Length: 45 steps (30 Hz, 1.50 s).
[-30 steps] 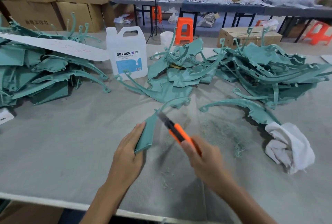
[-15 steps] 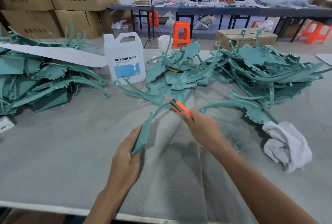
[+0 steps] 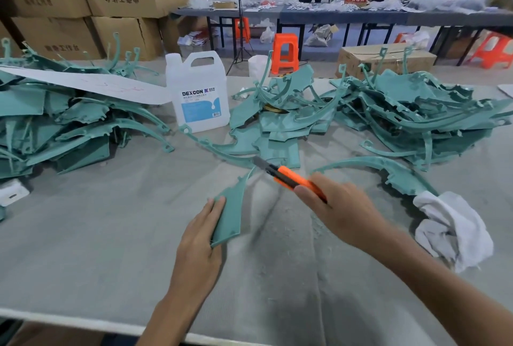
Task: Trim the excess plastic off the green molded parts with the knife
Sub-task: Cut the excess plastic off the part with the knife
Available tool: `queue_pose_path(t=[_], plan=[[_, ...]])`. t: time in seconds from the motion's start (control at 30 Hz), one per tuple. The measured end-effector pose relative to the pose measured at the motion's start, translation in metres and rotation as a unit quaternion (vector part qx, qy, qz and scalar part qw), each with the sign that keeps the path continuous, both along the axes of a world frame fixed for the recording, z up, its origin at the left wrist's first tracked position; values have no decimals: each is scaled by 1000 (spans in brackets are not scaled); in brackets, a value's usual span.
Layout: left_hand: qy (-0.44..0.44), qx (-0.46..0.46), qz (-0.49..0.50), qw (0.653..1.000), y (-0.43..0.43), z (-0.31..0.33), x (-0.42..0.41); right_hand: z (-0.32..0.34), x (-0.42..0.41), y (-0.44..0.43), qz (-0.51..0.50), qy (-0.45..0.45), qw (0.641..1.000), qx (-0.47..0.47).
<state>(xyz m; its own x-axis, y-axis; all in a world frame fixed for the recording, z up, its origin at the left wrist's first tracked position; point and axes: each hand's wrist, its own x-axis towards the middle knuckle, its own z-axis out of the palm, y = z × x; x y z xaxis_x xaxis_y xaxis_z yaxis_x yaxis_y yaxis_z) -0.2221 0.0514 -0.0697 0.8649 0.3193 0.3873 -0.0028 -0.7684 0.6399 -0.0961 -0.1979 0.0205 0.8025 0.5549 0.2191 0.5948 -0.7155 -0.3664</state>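
Note:
My left hand [image 3: 198, 245] holds the wide flat end of a green molded part [image 3: 231, 208] on its edge above the grey table [image 3: 83, 248]. The part's thin curved arm runs up and away to the right. My right hand [image 3: 338, 208] grips an orange utility knife [image 3: 288, 178]. Its grey blade tip meets the thin arm of the part at the far end.
Heaps of green molded parts lie at the left [image 3: 55, 123], centre [image 3: 280, 121] and right [image 3: 422, 112]. A white DEXCON jug [image 3: 198, 93] stands behind the work spot. A white rag [image 3: 452, 229] lies at the right beside a loose green part [image 3: 388, 171]. Plastic shavings dot the table.
The knife slid from near my left hand up along the part's edge to its far thin arm. My left hand kept its hold on the wide end.

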Motion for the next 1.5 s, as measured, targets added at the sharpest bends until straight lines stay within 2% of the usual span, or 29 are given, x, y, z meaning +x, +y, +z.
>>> queue_pose_path(t=[0.1,0.2,0.3,0.4,0.53,0.73,0.8,0.87,0.93,0.97,1.03,1.1,1.17,1.27,1.33,1.43,1.5], plan=[[12,10,8,1000,0,-2,1,17,-24,-10,64,3,995,-73],[24,-25,27,999,-2,-2,1,17,-33,-18,103,-1,986,-132],[24,-17,19,999,-4,-2,0,10,-26,-14,111,-22,979,-167],[27,20,-1,999,-4,-3,-1,2,-2,-4,60,-19,986,-152],[29,6,15,999,-5,1,-1,-12,40,21,17,-14,991,-132],[16,22,-17,999,-6,3,-6,-28,101,-1,-137,16,965,-221],[14,11,-9,1000,-6,4,-5,-30,91,-6,-157,17,972,-173],[15,12,-14,1000,-6,3,-3,-31,66,-1,-150,25,987,-54],[18,6,-14,1000,-6,2,-2,-32,27,7,-105,42,992,56],[21,-1,-11,1000,-6,2,-1,-34,5,10,-69,56,993,75],[24,-15,-3,1000,-6,1,-1,-41,-32,14,10,55,997,44],[19,-18,-1,1000,-4,0,-2,-46,-40,17,43,43,998,-2],[14,-21,-8,1000,-3,1,-4,-44,-18,19,5,40,999,-1],[12,-24,-27,999,-5,1,-6,-35,31,8,-111,45,992,-40],[7,-54,-19,998,-5,2,-7,-38,49,-6,-157,53,986,-11],[6,-108,14,994,-1,1,-6,-46,46,-21,-156,107,977,97],[14,-119,14,993,-1,0,-5,-51,36,-30,-160,138,969,131]])
